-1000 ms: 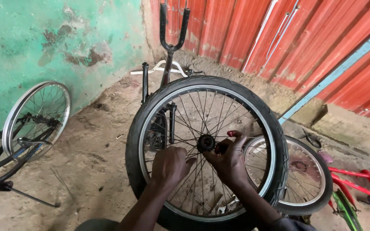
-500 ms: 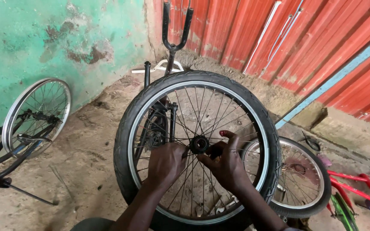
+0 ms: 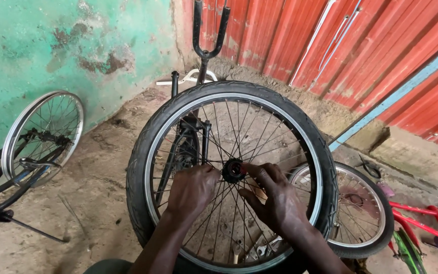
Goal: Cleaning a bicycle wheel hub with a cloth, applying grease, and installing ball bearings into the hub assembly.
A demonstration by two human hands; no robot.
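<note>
Upright in the near middle of the scene stands a bicycle wheel (image 3: 231, 172) with a black tyre and silver rim, its spokes running in to a dark hub (image 3: 233, 170) at the centre. Both hands are at that hub. The left hand (image 3: 191, 190) lies against the spokes just left of the hub, fingers curled in toward it; whether it grips the axle or only presses on the spokes cannot be told. The right hand (image 3: 275, 200) sits just right of the hub, thumb and forefinger reaching in to touch it, the remaining fingers spread loosely over the spokes.

Behind the wheel, farther off, an upturned bicycle frame with a black fork (image 3: 208, 30) points up in front of the red corrugated wall (image 3: 330, 40). To the right and partly behind the big wheel leans a smaller wheel (image 3: 363, 213) with a black tyre. At the near right edge lies a red bicycle frame (image 3: 427, 215). On the left, another bicycle stands with a bare silver rim (image 3: 44, 129), close to the green, peeling wall (image 3: 51, 45). Everything rests on a dusty earth floor (image 3: 102, 177), with a few small tools (image 3: 259, 248) lying near the bottom of the wheel.
</note>
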